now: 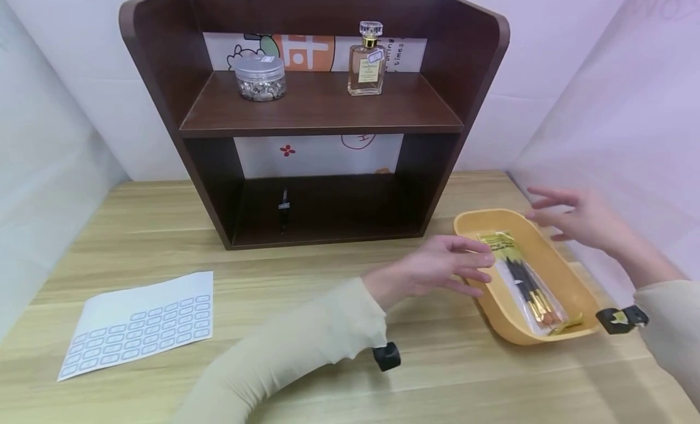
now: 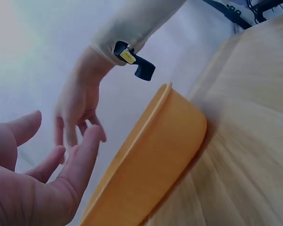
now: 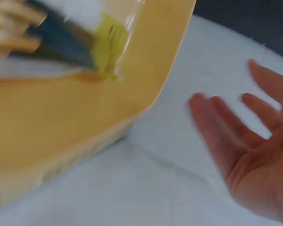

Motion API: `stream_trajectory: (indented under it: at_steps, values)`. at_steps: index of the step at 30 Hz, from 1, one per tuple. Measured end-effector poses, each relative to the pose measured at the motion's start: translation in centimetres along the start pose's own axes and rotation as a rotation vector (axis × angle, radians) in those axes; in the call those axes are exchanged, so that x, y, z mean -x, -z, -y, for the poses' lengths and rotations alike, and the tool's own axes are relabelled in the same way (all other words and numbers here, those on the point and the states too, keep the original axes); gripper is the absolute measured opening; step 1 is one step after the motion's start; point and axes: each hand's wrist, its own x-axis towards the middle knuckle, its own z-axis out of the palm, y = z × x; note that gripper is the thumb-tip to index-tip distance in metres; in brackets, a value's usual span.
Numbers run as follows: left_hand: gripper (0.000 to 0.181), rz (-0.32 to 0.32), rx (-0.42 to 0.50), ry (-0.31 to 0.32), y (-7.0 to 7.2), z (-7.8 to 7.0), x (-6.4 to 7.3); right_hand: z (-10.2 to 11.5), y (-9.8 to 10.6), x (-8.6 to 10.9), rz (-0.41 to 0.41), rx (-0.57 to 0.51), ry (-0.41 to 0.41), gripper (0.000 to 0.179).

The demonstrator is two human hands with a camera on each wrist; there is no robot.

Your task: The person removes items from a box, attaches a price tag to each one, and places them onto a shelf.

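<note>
An orange-yellow plastic basket (image 1: 569,284) stands on the table at the right. In it lies a clear packet of paintbrushes (image 1: 527,287) with black handles and a yellow label. My left hand (image 1: 443,266) hovers by the basket's left rim, fingers loosely spread and holding nothing. On the far right side, my right hand (image 1: 579,220) is above the rim with its fingers apart, also bare. The left wrist view shows the basket's outer wall (image 2: 151,155) beyond the left fingers. In the right wrist view the right palm (image 3: 264,174) faces the basket, a gap between them.
A dark brown two-tier shelf (image 1: 322,117) stands at the back. It bears a lidded clear jar (image 1: 260,81), a perfume bottle (image 1: 366,68) and a slim black item (image 1: 284,211) with a label. A sheet of stickers (image 1: 142,327) lies at the left of the table.
</note>
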Motion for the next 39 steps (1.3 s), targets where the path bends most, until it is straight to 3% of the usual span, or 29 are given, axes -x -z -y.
stream_trajectory:
  at_steps: [2,6,12,15,20,24,28,31,32,35,39]
  values:
    - [0.026,0.007,0.0,0.027,-1.1,0.0,-0.7,-1.2,0.4,0.6,0.075,0.062,-0.042,0.066]
    - [0.026,-0.007,0.019,0.091,-3.6,0.0,-2.1,-3.5,0.9,1.7,0.224,0.074,-0.128,0.073]
    - [0.019,-0.093,0.097,0.14,-6.9,0.3,-4.3,-6.8,1.3,2.7,0.387,-0.08,-0.222,0.073]
    - [0.017,-0.175,0.121,0.167,-8.0,1.0,-5.2,-8.2,1.4,2.8,0.415,-0.18,-0.239,0.063]
    - [0.026,-0.328,0.17,0.205,-9.2,2.3,-6.4,-9.4,1.6,2.8,0.446,-0.295,-0.23,0.031]
    - [0.023,-0.396,0.194,0.191,-10.2,3.2,-7.1,-9.5,1.8,2.6,0.439,-0.313,-0.21,0.034]
    - [0.024,-0.575,0.036,0.178,-11.1,3.7,-8.0,-9.2,1.7,2.4,0.43,-0.313,-0.202,0.031]
    - [0.039,-0.716,-0.098,0.203,-11.5,4.0,-8.4,-9.0,1.5,2.3,0.424,-0.308,-0.2,0.033]
    - [0.044,-0.736,-0.11,0.206,-11.6,4.1,-8.5,-8.9,1.5,2.3,0.421,-0.307,-0.199,0.033]
    - [0.05,-0.763,-0.096,0.194,-11.7,4.3,-8.6,-8.8,1.4,2.2,0.415,-0.314,-0.201,0.032]
    - [0.047,-0.835,-0.019,0.133,-11.7,4.4,-8.9,-8.6,1.3,2.1,0.406,-0.296,-0.2,0.039]
